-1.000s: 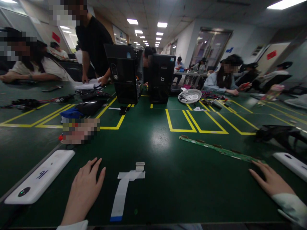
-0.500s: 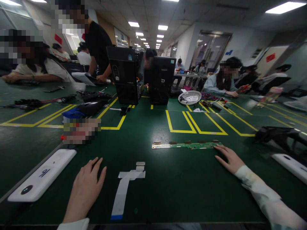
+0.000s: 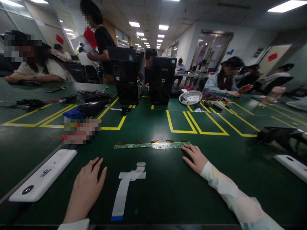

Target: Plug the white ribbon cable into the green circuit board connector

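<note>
A long, narrow green circuit board [image 3: 144,145] lies flat on the dark green table [image 3: 168,198]. My right hand [image 3: 195,158] touches the board's right end with its fingertips, the fingers spread and not wrapped round it. Flat on the table, my left hand [image 3: 87,183] has its fingers apart and holds nothing. Just right of it lies a white flat ribbon cable [image 3: 122,195] with a blue end and a small connector at its top.
White devices lie at the left [image 3: 44,175] and right [image 3: 291,166]. Two black computer cases [image 3: 126,76] stand farther back, near a white round basket [image 3: 190,97]. Cables and a blue item [image 3: 75,112] are at back left. Several people surround the table.
My right hand and the circuit board have moved left together. My left hand has stayed in place. At the back left, the standing person has straightened up and holds papers.
</note>
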A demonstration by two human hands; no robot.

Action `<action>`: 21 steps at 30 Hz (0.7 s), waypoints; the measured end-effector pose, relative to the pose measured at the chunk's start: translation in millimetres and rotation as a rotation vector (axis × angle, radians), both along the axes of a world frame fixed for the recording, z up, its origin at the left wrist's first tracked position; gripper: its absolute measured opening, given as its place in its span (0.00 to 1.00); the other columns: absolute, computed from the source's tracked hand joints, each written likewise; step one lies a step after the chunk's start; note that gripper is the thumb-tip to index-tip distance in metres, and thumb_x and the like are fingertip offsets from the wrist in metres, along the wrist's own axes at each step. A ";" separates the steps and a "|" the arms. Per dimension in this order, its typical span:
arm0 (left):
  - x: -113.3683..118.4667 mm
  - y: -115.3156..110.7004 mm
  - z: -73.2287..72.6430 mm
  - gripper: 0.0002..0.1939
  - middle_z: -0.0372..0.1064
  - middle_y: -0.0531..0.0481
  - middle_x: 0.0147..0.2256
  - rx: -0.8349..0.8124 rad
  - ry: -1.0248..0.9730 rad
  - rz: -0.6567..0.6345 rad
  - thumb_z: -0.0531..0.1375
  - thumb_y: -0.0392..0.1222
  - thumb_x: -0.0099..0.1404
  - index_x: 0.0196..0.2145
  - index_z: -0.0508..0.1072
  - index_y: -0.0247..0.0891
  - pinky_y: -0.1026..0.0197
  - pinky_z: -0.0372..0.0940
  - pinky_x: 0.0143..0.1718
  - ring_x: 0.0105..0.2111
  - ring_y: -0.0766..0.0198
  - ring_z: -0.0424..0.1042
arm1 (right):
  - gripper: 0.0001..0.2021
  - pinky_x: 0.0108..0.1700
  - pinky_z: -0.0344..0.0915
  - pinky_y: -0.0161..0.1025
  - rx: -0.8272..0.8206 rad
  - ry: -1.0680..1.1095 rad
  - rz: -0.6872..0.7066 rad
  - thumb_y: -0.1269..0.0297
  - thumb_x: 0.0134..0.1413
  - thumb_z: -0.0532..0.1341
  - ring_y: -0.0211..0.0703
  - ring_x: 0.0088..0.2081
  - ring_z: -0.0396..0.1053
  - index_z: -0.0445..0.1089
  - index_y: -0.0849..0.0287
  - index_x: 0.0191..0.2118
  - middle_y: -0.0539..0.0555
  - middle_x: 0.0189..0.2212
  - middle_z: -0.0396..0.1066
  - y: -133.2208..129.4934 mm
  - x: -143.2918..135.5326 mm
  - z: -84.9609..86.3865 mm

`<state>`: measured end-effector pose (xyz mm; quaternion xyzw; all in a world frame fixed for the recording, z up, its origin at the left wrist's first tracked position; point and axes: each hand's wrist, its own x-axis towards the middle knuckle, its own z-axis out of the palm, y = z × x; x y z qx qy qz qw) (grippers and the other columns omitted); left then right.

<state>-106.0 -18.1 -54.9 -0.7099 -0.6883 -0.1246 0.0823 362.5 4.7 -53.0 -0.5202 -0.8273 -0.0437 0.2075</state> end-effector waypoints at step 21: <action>-0.4 -0.5 1.2 0.34 0.62 0.33 0.55 -0.007 -0.003 0.004 0.40 0.55 0.67 0.56 0.66 0.27 0.42 0.60 0.54 0.55 0.44 0.62 | 0.19 0.53 0.64 0.54 0.001 0.043 0.152 0.60 0.63 0.50 0.53 0.51 0.61 0.64 0.64 0.54 0.64 0.50 0.65 16.3 -73.7 3.2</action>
